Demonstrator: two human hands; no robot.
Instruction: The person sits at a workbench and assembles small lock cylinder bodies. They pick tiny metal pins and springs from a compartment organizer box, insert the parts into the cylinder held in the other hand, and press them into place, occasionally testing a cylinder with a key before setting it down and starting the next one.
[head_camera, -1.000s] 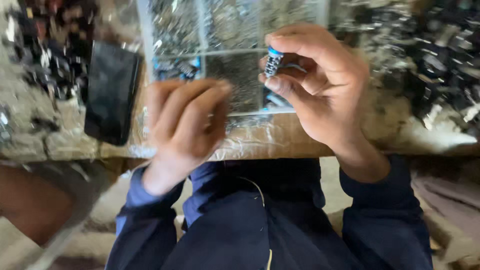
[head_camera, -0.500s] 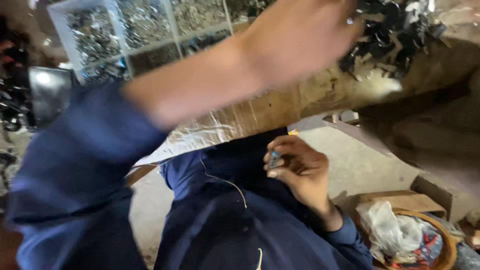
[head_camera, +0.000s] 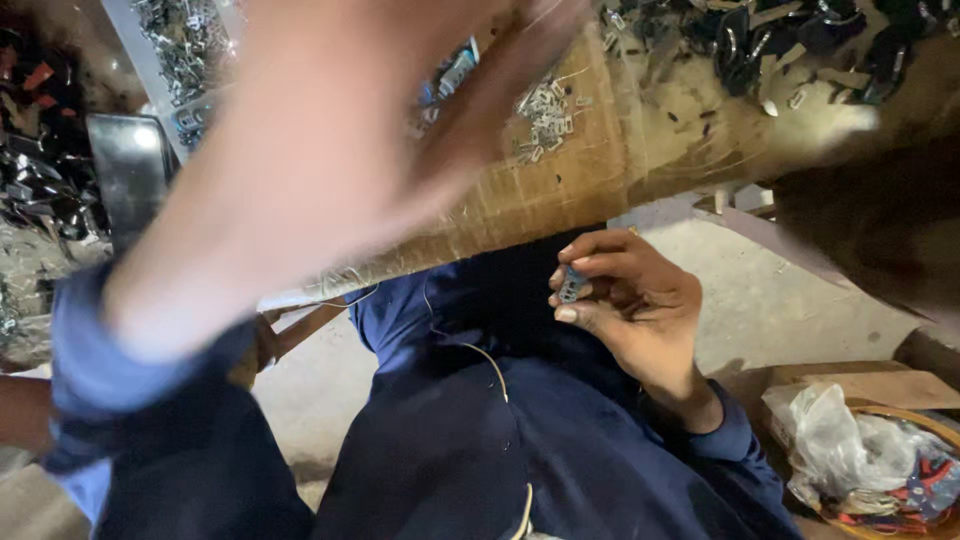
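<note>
Right hand (head_camera: 625, 300) sits low over the lap, below the counter (head_camera: 600, 190) edge, fingers curled in and pinching a small blue-and-metal part (head_camera: 571, 284) between thumb and fingertips. Left hand (head_camera: 400, 120) stretches up across the counter, a big blur close to the lens; how far open it is, I cannot tell. Under it, a clear compartment tray (head_camera: 150, 60) of small metal pieces, with loose silver clips (head_camera: 548, 115) scattered just beside.

1. a clear compartment tray (head_camera: 150, 60) of small silver parts sat on the wooden bench (head_camera: 640, 170).
2. dark metal pieces (head_camera: 790, 40) were piled up top right.
3. a basket (head_camera: 880, 470) with a plastic bag was on the floor.
</note>
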